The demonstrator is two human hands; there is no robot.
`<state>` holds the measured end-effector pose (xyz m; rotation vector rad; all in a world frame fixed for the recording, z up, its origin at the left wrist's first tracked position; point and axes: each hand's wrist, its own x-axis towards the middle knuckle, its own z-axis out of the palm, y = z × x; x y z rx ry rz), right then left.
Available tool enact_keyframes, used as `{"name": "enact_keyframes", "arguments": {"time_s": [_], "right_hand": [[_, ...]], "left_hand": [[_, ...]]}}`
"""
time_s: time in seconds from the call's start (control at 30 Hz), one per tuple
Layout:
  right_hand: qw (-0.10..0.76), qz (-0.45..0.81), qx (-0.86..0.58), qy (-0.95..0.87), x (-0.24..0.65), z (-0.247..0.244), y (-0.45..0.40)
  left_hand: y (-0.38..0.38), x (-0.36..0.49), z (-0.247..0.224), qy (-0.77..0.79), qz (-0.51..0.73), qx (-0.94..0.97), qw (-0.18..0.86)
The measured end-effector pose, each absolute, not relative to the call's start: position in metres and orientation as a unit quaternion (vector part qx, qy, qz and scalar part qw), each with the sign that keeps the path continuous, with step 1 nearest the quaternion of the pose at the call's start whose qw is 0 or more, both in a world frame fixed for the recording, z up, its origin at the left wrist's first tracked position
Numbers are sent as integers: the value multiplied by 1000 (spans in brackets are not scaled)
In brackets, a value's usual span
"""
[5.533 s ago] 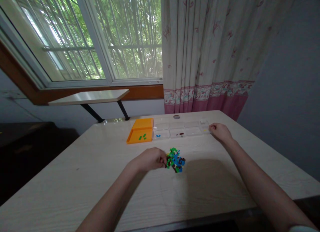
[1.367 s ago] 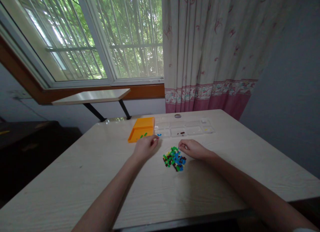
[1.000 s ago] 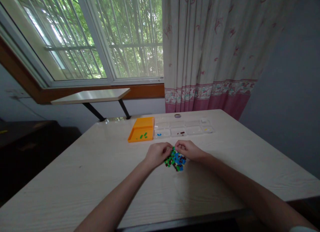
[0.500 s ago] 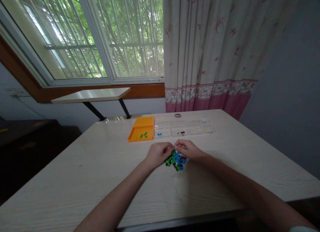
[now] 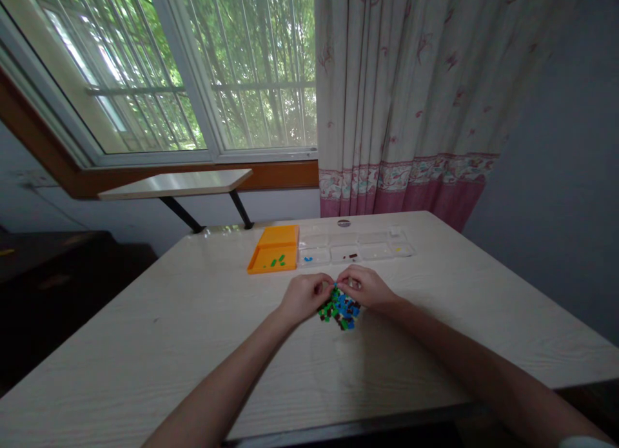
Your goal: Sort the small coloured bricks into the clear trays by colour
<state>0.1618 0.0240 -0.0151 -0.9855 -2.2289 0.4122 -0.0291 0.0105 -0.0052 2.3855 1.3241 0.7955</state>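
On the pale table lies a pile of small green, blue and dark brown plastic pieces point(image 5: 341, 309). My left hand point(image 5: 304, 296) reaches over its left side, thumb and forefinger closed in a pinch. From the right, my right hand point(image 5: 366, 285) pinches too, its fingertips almost meeting those of the left. A small blue piece point(image 5: 335, 285) shows between the fingertips of both hands, just above the pile's far edge. Its exact shape is too small to make out.
Beyond the hands stand an open orange case point(image 5: 273, 248) with several green pieces and a clear compartment tray point(image 5: 374, 251) with a few blue, brown and yellow pieces. A raised shelf point(image 5: 184, 182) is at the back left, below the window. A curtain point(image 5: 401, 100) hangs behind the table.
My right hand has lifted slightly and its fingers have shifted. The blue piece at the fingertips shows more clearly. The pile, the case and the tray look the same.
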Motion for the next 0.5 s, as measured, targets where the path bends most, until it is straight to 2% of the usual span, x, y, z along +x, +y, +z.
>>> {"name": "enact_keyframes", "arguments": {"time_s": [0.3, 0.5], "right_hand": [[330, 149, -380, -851, 164, -9, 24], [253, 156, -372, -879, 182, -10, 33]], "left_hand": [[13, -28, -11, 454, 344, 795, 209], [30, -29, 7, 458, 403, 775, 166]]}}
